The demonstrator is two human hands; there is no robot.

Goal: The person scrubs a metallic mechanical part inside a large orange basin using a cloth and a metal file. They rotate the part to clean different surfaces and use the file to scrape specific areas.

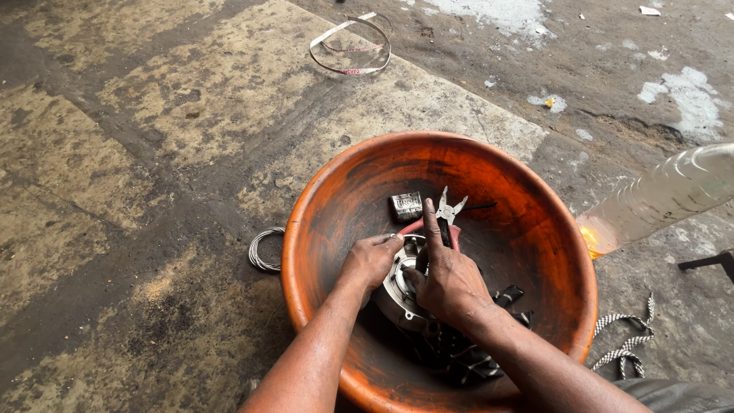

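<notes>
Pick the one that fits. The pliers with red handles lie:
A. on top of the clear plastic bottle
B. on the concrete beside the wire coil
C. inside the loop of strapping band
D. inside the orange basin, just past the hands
D: the pliers rest on the inner wall of the orange basin, beyond the right hand and left hand, which are on a round metal part.

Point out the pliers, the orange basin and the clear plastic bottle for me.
Pliers (450,208): head view, on the metal jaws near the pivot.
Orange basin (336,176): head view, on the bare upper left rim.
Clear plastic bottle (665,195): head view, on the middle of its ribbed body.
</notes>
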